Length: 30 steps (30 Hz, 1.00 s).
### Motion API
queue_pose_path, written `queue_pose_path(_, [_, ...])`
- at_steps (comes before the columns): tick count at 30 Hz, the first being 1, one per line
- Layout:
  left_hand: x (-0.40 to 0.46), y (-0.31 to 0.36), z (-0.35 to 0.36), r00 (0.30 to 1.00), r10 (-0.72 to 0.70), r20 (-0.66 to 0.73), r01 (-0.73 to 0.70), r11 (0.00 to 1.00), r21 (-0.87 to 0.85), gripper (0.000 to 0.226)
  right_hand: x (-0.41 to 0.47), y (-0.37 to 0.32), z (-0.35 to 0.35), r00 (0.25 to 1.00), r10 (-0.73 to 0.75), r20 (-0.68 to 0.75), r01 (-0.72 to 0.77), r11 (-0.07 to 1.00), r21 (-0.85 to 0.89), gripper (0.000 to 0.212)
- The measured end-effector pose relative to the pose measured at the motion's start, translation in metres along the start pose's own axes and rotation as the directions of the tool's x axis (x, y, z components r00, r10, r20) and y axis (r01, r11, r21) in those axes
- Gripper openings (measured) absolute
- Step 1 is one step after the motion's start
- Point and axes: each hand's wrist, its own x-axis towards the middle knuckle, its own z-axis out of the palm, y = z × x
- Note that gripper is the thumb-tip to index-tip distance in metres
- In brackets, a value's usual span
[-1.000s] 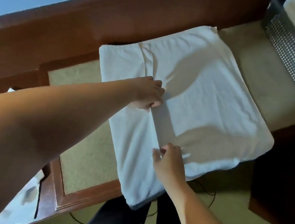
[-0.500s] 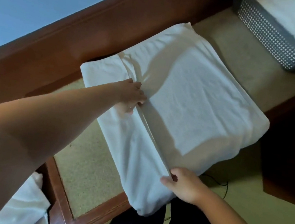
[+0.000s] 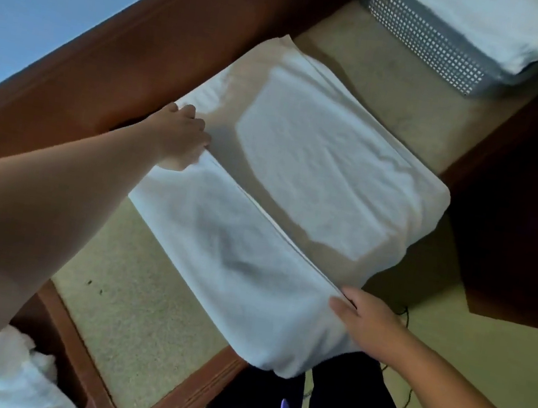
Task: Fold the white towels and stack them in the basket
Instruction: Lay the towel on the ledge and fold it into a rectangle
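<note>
**Hands spread to the two ends of the fold line**

Since the earlier frames our left hand (image 3: 182,134) has slid away from the middle of the towel (image 3: 316,176) toward its far end at about 10 o'clock, and our right hand (image 3: 365,321) has dropped back to the near end at about 5 o'clock. The view has also tilted, so the basket (image 3: 428,43) now sits higher, at 1 o'clock.

The towel lies on the tan table top (image 3: 142,307), filling the centre, its near end drooping over the wooden edge toward us. A straight layered edge runs diagonally across it from one hand to the other. Our left fingers are curled down on the far end of that edge, seemingly pinching it; our right thumb lies on top at the near end with the fingers tucked beneath, grasping the cloth.

We judge we are mid-fold: the towel is already doubled and we hold the loose edge at both ends. The next move calls for lifting both ends together and carrying them across at 3 o'clock, keeping the edge taut so the layers stay aligned, then smoothing.

The grey perforated basket stands well apart from the towel at the table's far right. It already holds white folded towels (image 3: 477,18), heaped above its rim. At 7 o'clock, below the table, a crumpled white cloth (image 3: 11,378) waits; what it rests in we cannot tell.
</note>
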Motion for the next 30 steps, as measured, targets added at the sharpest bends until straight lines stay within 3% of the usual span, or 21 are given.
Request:
queue_pose_path(4, [0.007,-0.006,0.004,0.997,-0.031,0.075,0.028,0.999,0.033,0.027,-0.007,0.009,-0.007,0.996,0.022,-0.091,-0.017,0.998,0.057,0.026])
queue_pose_path(12, [0.034,-0.033,-0.031,0.992,-0.054,-0.117,0.042,0.994,-0.105,0.034,-0.010,0.016,-0.030,0.954,0.012,-0.299,0.034,0.989,0.145,0.024])
queue_pose_path(18, [0.048,-0.027,-0.039,0.991,-0.061,0.123,0.071,0.994,-0.081,0.029,-0.002,0.035,-0.032,0.955,0.106,-0.278,-0.066,0.986,0.150,0.028])
queue_pose_path(21, [0.052,-0.024,-0.036,0.979,-0.129,0.160,0.149,0.982,-0.119,0.026,-0.001,0.044,-0.031,0.962,0.115,-0.246,-0.083,0.987,0.137,0.037])
queue_pose_path(30, [0.085,-0.063,-0.044,0.983,-0.129,-0.127,0.121,0.990,-0.067,0.027,-0.004,0.033,-0.051,0.929,0.142,-0.342,-0.061,0.970,0.236,0.030])
